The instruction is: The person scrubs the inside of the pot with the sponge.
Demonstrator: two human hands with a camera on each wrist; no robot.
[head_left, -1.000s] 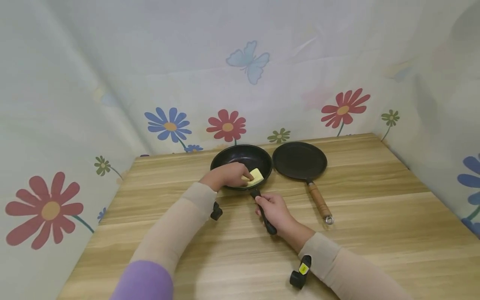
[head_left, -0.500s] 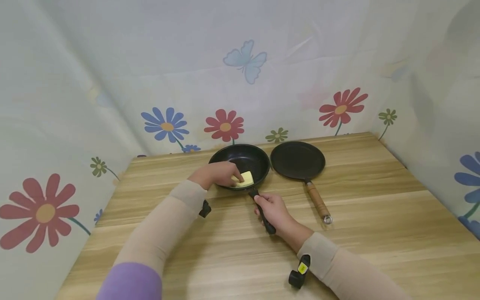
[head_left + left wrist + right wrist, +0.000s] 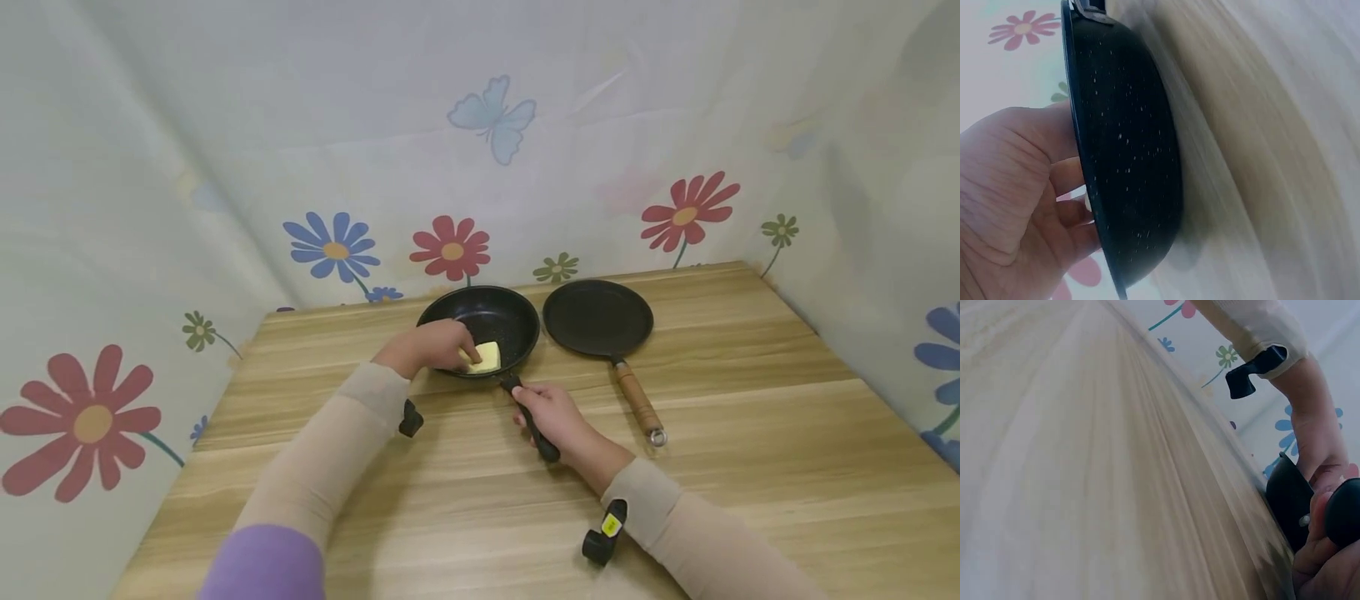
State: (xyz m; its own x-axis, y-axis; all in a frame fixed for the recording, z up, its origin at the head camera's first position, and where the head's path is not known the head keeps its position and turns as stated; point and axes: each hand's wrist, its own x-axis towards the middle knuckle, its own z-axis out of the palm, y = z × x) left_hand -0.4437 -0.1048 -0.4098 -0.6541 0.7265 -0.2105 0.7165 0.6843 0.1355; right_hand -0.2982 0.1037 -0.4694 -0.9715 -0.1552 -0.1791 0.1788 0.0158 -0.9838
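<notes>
A black frying pan [image 3: 506,321] sits toward the back of the wooden table, its dark handle [image 3: 546,448] pointing toward me. My right hand [image 3: 553,412] grips that handle, thumb along the top. Inside the pan, my left hand [image 3: 435,342] holds a yellow sponge [image 3: 490,357] against the near left part of the inner surface, fingers curled down onto it. In the left wrist view the white-speckled outer wall of the pan [image 3: 1125,137] hides the fingertips and nearly all of the sponge. The right wrist view catches the rounded handle end [image 3: 1344,515] beside the fingers.
A flat black crepe pan [image 3: 598,318] with a wooden handle [image 3: 636,392] lies just right of the frying pan, the rims close together. Behind the table [image 3: 450,517] hangs a floral-print backdrop [image 3: 360,150], which also covers both sides.
My left hand has slid the sponge leftward across the inside of the pan, mostly in the first half second. My right hand keeps its grip on the handle.
</notes>
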